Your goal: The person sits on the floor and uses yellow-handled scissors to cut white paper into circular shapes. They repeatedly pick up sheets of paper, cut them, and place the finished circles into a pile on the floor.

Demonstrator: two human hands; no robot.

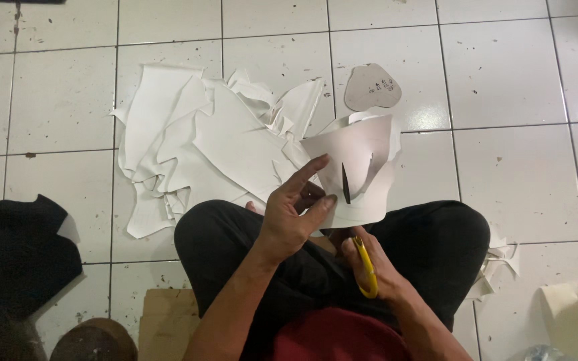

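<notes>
My left hand (294,210) pinches a curved white sheet (361,157) and holds it up above my crossed legs. My right hand (369,264) grips yellow-handled scissors (366,267), whose dark blades (346,184) poke up through the sheet, partway into a cut. A heap of white offcuts (202,140) lies on the tiled floor just beyond my knees. A grey-brown rounded cardboard template (372,87) rests on the tiles past the sheet.
Black material (21,247) is piled at the left. A flat piece of cardboard (165,314) and a round brown object (95,339) lie at the bottom left. More white scraps (500,264) sit by my right knee, and a cream roll (576,314) at the bottom right.
</notes>
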